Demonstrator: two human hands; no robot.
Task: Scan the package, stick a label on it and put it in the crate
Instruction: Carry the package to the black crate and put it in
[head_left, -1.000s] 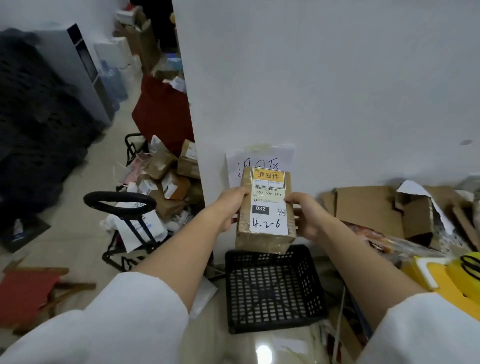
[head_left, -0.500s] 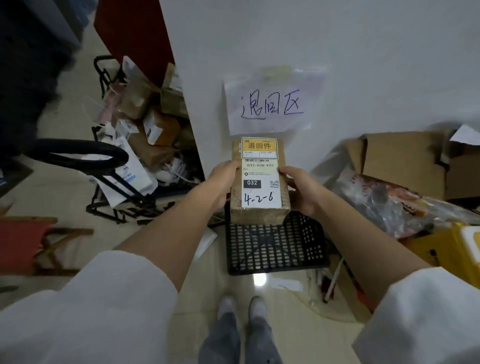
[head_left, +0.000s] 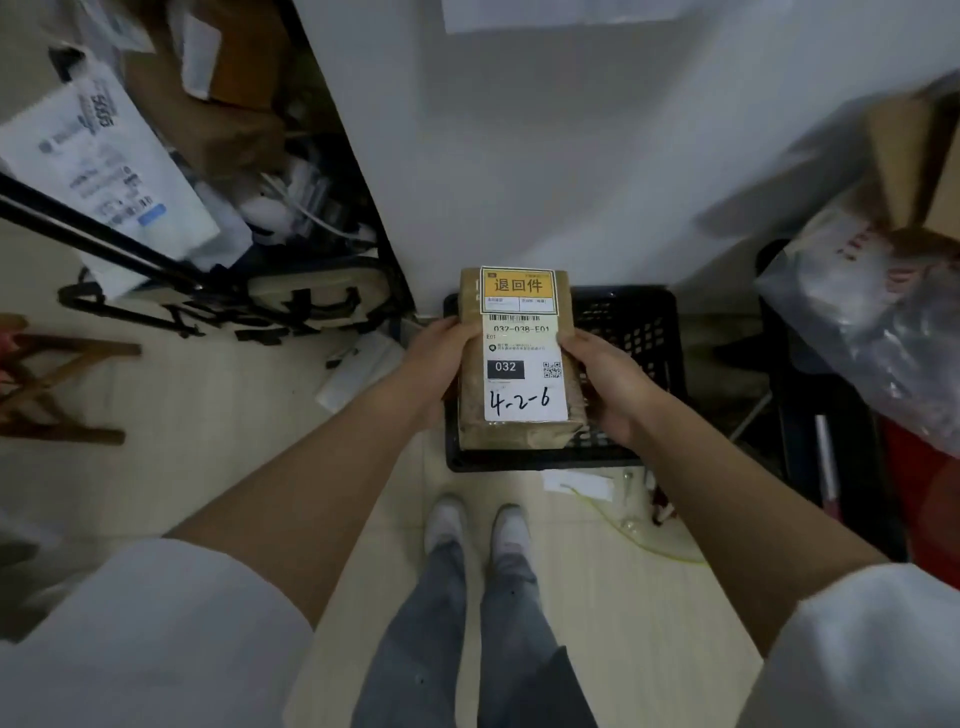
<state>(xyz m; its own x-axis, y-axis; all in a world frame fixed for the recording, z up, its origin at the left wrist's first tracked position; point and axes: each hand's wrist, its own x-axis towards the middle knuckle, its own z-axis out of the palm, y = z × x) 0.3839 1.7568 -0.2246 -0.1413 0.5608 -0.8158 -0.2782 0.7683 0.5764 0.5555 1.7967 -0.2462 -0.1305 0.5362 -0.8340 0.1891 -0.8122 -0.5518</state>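
Observation:
A brown cardboard package (head_left: 470, 410) is held flat over a black plastic crate (head_left: 641, 332) that stands on the floor against the white wall. On its top are a white shipping label (head_left: 522, 382) marked 4-2-6 and a yellow label (head_left: 518, 288). My left hand (head_left: 434, 366) grips the package's left side. My right hand (head_left: 608, 382) grips its right side. The package hides most of the crate's inside.
A black folding trolley (head_left: 171, 291) with parcels and white mailers (head_left: 104, 156) stands at the left. At the right are plastic bags (head_left: 872, 306), cardboard (head_left: 914, 156) and a second dark crate (head_left: 831, 441). My feet (head_left: 478, 525) stand just before the crate; a wooden stool (head_left: 47, 384) lies at far left.
My view has tilted down towards the floor. Both hands have brought the package lower, over the crate, keeping the same grip.

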